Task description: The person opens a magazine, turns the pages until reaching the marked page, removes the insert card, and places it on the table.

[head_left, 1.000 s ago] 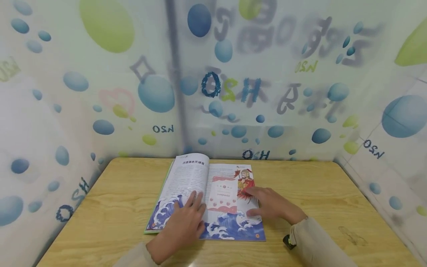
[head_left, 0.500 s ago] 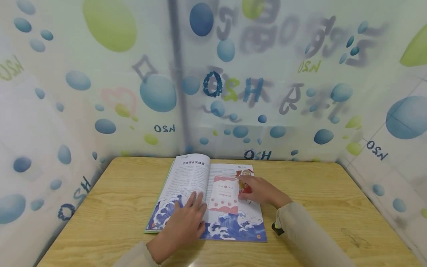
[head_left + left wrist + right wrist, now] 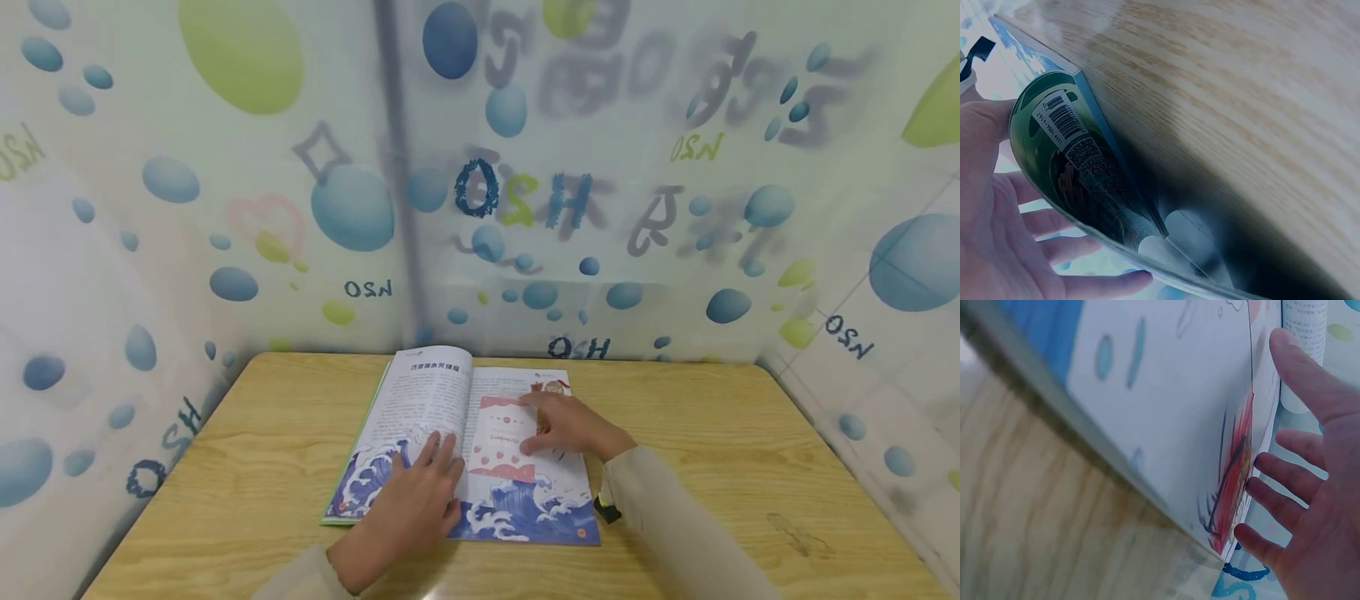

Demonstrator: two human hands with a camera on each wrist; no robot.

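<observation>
An illustrated book (image 3: pixel 420 400) lies open on the wooden table, with blue waves printed along its lower part. A pink-and-white card with small strawberries (image 3: pixel 501 433) lies flat on the right page. My left hand (image 3: pixel 412 500) rests on the lower left page near the fold, its fingers spread. In the left wrist view that book side curves up, showing a green cover with a barcode (image 3: pixel 1063 119). My right hand (image 3: pixel 577 423) reaches over the right page, thumb and fingertips at the card's right edge; the right wrist view shows its fingers (image 3: pixel 1285 478) apart, near the page.
The wooden table (image 3: pixel 697 450) extends on both sides of the book. Behind it stands a pale wall covering (image 3: pixel 660 233) with printed blue and green drops and mirrored lettering. A dark band (image 3: pixel 607 508) sits at the right sleeve's cuff.
My right hand has moved left across the right page, from its outer edge to the card's right edge. The left hand, book and card have stayed in place.
</observation>
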